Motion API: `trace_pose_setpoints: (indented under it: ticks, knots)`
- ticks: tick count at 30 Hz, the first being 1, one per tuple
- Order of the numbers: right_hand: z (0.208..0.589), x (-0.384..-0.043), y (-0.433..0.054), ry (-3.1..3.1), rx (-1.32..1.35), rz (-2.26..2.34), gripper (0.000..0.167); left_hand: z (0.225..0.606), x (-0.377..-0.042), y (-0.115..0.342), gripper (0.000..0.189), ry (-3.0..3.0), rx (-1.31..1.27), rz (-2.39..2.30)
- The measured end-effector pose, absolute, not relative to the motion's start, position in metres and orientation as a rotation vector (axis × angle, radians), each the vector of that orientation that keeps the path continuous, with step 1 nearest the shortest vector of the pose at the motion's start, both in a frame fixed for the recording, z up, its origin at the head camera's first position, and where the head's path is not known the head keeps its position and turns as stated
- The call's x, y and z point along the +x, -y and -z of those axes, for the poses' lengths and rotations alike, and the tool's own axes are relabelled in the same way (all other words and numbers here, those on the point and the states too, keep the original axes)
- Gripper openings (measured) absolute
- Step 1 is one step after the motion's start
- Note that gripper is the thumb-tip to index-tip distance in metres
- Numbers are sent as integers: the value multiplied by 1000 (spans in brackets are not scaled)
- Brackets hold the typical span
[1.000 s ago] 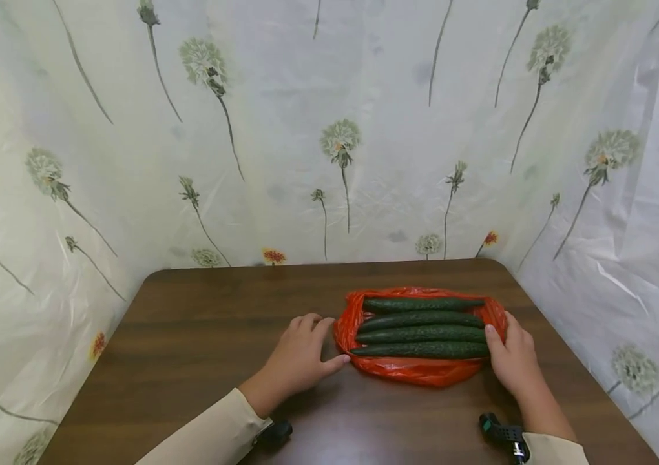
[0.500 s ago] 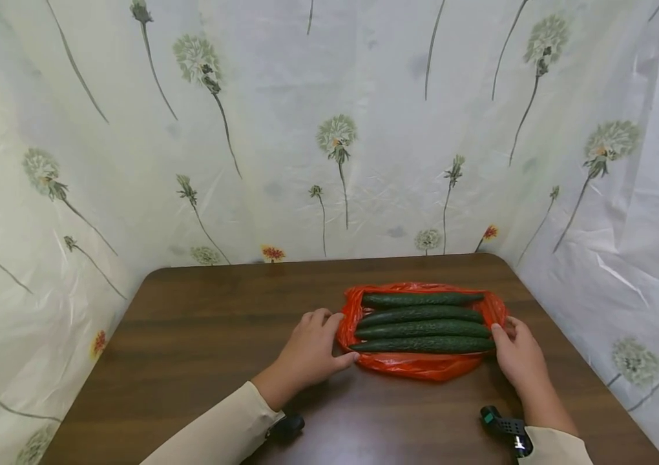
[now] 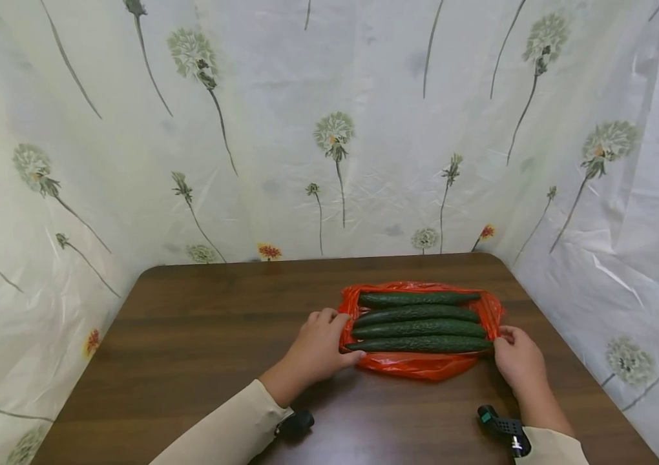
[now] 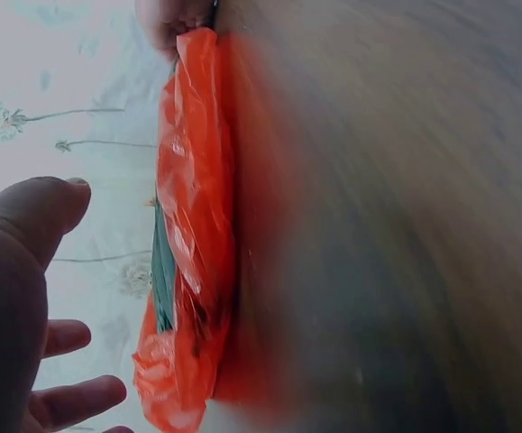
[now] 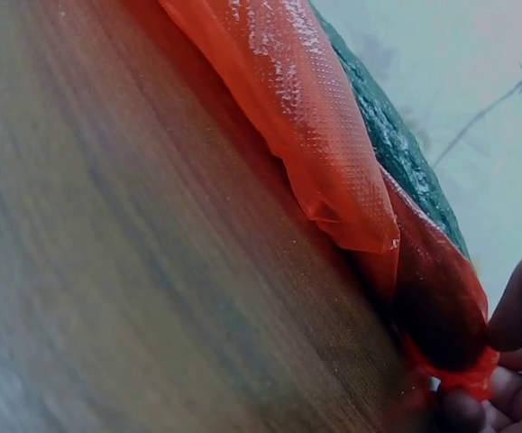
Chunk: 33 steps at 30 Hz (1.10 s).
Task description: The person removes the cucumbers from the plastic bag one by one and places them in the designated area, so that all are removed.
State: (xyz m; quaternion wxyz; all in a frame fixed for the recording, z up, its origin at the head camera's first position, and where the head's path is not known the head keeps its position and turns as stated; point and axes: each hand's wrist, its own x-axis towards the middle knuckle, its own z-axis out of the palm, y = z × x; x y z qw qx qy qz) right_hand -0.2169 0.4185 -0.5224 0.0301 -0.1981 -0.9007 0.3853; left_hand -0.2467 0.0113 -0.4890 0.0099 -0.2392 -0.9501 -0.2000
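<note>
Several long dark-green cucumbers (image 3: pixel 419 328) lie side by side in a red plastic bag (image 3: pixel 422 367), its mouth spread wide and facing up. At the bag's left end is my left hand (image 3: pixel 319 345), fingers relaxed and thumb held apart; the left wrist view has its fingers spread with nothing between them. Whether it touches the plastic, I cannot tell. My right hand (image 3: pixel 518 360) pinches the bag's right front edge between thumb and fingers. That grip on the red plastic (image 5: pixel 463 383) shows close up in the right wrist view, beside a cucumber's end.
A brown wood-grain table (image 3: pixel 207 336) with rounded far corners lies beneath everything. Pale plastic sheeting (image 3: pixel 271 129) printed with dandelions hangs behind it and along both sides. Each wrist carries a black strapped device, such as the right one (image 3: pixel 504 425).
My left hand has come slightly right, up to the bag's left end. The right fingers have moved from alongside the bag to pinching its edge. The bag has barely shifted.
</note>
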Motion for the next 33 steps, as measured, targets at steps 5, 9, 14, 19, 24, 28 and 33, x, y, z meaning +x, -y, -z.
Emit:
trace_pose_setpoints:
  ticks: [5, 9, 14, 19, 24, 28, 33]
  knots:
    - [525, -213, -419, 2779, -625, -1161, 54, 488, -246, -22, 75, 2947, -783, 654]
    - [527, -213, -421, 2787, -613, -1133, 53, 488, -245, -31, 70, 2942, -804, 640]
    - [529, -216, -421, 2774, -612, -1111, 49, 488, -245, -39, 66, 2945, -828, 664]
    - [530, -225, -411, 2754, -565, -1128, 46, 487, -246, -40, 65, 2953, -786, 641]
    - [530, -226, -410, 2739, -570, -1135, 45, 487, -249, -46, 64, 2951, -797, 606]
    - [527, -219, -416, 2734, -600, -1162, 46, 490, -253, -60, 55, 2912, -832, 598]
    - [524, -214, -420, 2739, -621, -1161, 46, 496, -255, -77, 49, 2901, -840, 644]
